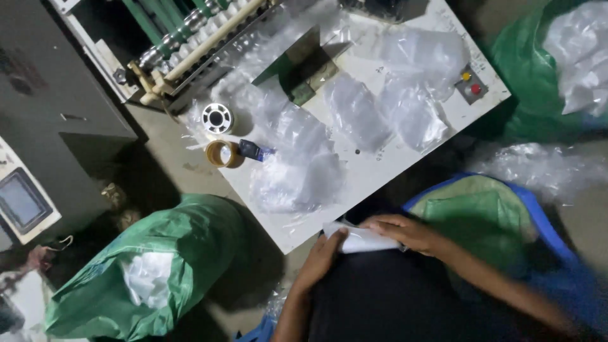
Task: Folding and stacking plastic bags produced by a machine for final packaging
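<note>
My left hand (322, 256) and my right hand (405, 231) both grip a small folded stack of clear plastic bags (362, 239) just below the near edge of the white work table (373, 171). The left hand holds its left end, and the right hand lies over its top right. Several loose piles of clear plastic bags (297, 180) lie spread over the table. My dark lap sits under the hands.
Two tape rolls (217, 118) (223, 154) and a small dark object (253, 151) lie at the table's left corner. Green sacks stuffed with plastic stand at lower left (152, 266), upper right (538, 76) and right (487, 215). A machine with rollers (190, 44) and red and yellow buttons (472, 83) adjoins the table.
</note>
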